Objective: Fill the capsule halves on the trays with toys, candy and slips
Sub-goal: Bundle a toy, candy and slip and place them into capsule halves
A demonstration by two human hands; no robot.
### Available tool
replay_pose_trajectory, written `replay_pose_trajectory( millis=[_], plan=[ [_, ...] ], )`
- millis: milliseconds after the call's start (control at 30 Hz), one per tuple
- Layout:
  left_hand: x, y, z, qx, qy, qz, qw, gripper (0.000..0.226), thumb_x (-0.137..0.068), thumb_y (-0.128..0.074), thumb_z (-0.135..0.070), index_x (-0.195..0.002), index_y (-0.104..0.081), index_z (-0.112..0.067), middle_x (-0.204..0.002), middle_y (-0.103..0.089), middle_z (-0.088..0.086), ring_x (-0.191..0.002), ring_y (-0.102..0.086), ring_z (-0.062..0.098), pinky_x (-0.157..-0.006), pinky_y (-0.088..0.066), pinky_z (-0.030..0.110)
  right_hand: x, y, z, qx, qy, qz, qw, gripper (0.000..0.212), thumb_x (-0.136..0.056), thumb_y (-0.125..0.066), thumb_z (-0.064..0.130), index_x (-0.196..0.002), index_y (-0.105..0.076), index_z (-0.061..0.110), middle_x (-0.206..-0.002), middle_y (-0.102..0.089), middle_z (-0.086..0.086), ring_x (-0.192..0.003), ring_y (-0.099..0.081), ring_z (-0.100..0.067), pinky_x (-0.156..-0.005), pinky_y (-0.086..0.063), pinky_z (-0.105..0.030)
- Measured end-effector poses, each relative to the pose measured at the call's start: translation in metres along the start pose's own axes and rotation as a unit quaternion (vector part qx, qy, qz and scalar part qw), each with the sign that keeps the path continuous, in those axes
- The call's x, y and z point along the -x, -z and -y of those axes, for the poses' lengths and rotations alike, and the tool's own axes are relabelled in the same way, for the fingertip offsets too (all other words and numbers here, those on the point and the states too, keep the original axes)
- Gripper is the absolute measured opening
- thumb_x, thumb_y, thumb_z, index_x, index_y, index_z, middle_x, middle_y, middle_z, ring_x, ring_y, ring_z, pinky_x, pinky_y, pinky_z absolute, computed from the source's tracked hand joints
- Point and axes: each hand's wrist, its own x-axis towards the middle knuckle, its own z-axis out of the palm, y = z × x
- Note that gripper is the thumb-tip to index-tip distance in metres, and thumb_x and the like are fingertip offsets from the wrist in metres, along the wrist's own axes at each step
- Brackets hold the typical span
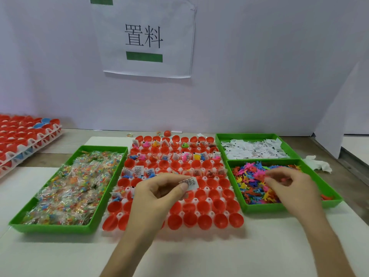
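Note:
A white tray (119, 214) of red capsule halves (205, 221) lies in the middle of the table. Far rows hold toys and printed slips; near rows are bare. My left hand (159, 194) hovers over the tray's middle and pinches a white printed slip (190, 182) between thumb and fingers. My right hand (289, 186) reaches into the green bin of small coloured toys (251, 176), fingers curled over the pile; whether it holds one is unclear. A green bin of white slips (253, 149) stands behind it. At the left sits a green bin of wrapped candy (71, 184).
Stacked trays of red and blue capsule halves (26, 136) stand at the far left. A crumpled white tissue (317, 163) lies right of the bins. A loose red capsule (167, 133) rests behind the tray. A white wall with a paper sign (145, 37) closes the back.

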Motion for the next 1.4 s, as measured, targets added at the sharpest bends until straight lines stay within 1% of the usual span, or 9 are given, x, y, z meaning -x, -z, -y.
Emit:
replay_pose_trajectory(
  millis=[100,233,500,633,767,933,1167,1300,1400],
  plan=[
    [0.0,-0.001,0.001,-0.015,0.004,0.001,1.0,0.031,-0.085,-0.073,-0.003,-0.086,-0.081,-0.033,-0.082,-0.078,-0.001,-0.076,-0.074,0.018,-0.068,-0.057,0.019,-0.002,0.007,-0.01,0.1,-0.058,0.071,0.991,0.017,-0.074,-0.085,0.043,-0.077,-0.07,0.038,-0.087,-0.066,0.012,-0.091,-0.06,-0.021,-0.091,-0.046,-0.044],
    [0.0,-0.001,0.003,-0.018,0.006,-0.001,1.0,0.029,-0.084,-0.074,-0.005,-0.087,-0.08,-0.033,-0.082,-0.078,-0.001,-0.075,-0.074,0.019,-0.069,-0.057,0.02,-0.002,0.004,-0.009,0.071,-0.05,0.073,0.993,0.018,-0.074,-0.087,0.03,-0.069,-0.071,0.036,-0.081,-0.067,0.011,-0.085,-0.061,-0.017,-0.079,-0.048,-0.037],
    [0.001,-0.002,0.005,-0.019,0.008,0.004,1.0,0.025,-0.084,-0.074,-0.007,-0.086,-0.081,-0.031,-0.081,-0.077,0.002,-0.074,-0.073,0.021,-0.07,-0.058,0.023,-0.002,0.002,-0.009,0.045,-0.041,0.074,0.995,0.019,-0.079,-0.084,0.021,-0.069,-0.072,0.032,-0.076,-0.069,0.011,-0.077,-0.061,-0.012,-0.073,-0.049,-0.036],
    [0.001,-0.002,0.004,-0.017,0.007,0.005,1.0,0.025,-0.084,-0.074,-0.006,-0.086,-0.081,-0.03,-0.08,-0.077,0.003,-0.073,-0.073,0.02,-0.069,-0.058,0.022,0.003,0.001,0.0,0.071,-0.043,0.116,0.99,0.029,-0.071,-0.089,0.03,-0.079,-0.066,0.044,-0.086,-0.063,0.012,-0.085,-0.06,-0.017,-0.088,-0.049,-0.044],
    [0.001,-0.003,0.004,-0.024,0.011,0.005,1.0,0.025,-0.084,-0.074,-0.005,-0.085,-0.081,-0.029,-0.079,-0.077,0.002,-0.073,-0.073,0.02,-0.069,-0.058,0.021,0.003,-0.008,0.005,0.094,-0.031,0.066,0.993,0.016,-0.077,-0.085,0.032,-0.079,-0.07,0.039,-0.079,-0.061,0.018,-0.089,-0.061,-0.021,-0.091,-0.048,-0.047],
    [0.002,-0.004,0.004,-0.018,0.022,0.004,1.0,0.023,-0.084,-0.075,-0.005,-0.084,-0.081,-0.027,-0.079,-0.076,0.004,-0.073,-0.073,0.021,-0.069,-0.057,0.021,-0.001,-0.011,-0.008,0.022,-0.028,0.009,0.999,0.029,-0.084,-0.078,0.021,-0.063,-0.067,0.037,-0.073,-0.069,0.014,-0.078,-0.064,-0.017,-0.082,-0.052,-0.043],
    [0.001,-0.004,0.003,-0.021,0.022,0.0,1.0,0.026,-0.083,-0.075,-0.006,-0.086,-0.08,-0.031,-0.08,-0.077,0.002,-0.074,-0.073,0.021,-0.069,-0.057,0.02,-0.004,-0.008,-0.009,-0.059,0.016,-0.033,0.998,0.02,-0.085,-0.077,0.009,-0.075,-0.073,0.027,-0.076,-0.071,0.008,-0.076,-0.066,-0.012,-0.072,-0.051,-0.032],
    [0.002,-0.004,0.003,-0.025,0.022,0.001,0.999,0.027,-0.084,-0.075,-0.006,-0.085,-0.08,-0.032,-0.08,-0.077,0.001,-0.074,-0.073,0.02,-0.069,-0.058,0.021,-0.002,0.001,-0.008,0.007,0.026,0.076,0.997,0.011,-0.082,-0.081,0.028,-0.083,-0.073,0.037,-0.084,-0.07,0.014,-0.08,-0.063,-0.01,-0.08,-0.052,-0.039],
    [0.002,-0.004,0.003,-0.027,0.021,0.002,0.999,0.028,-0.084,-0.075,-0.006,-0.085,-0.08,-0.033,-0.081,-0.077,0.001,-0.075,-0.073,0.02,-0.069,-0.057,0.02,0.001,0.001,-0.007,0.079,0.04,0.171,0.981,0.024,-0.079,-0.084,0.026,-0.092,-0.07,0.04,-0.094,-0.062,0.011,-0.085,-0.057,-0.007,-0.079,-0.047,-0.036]
  ],
)
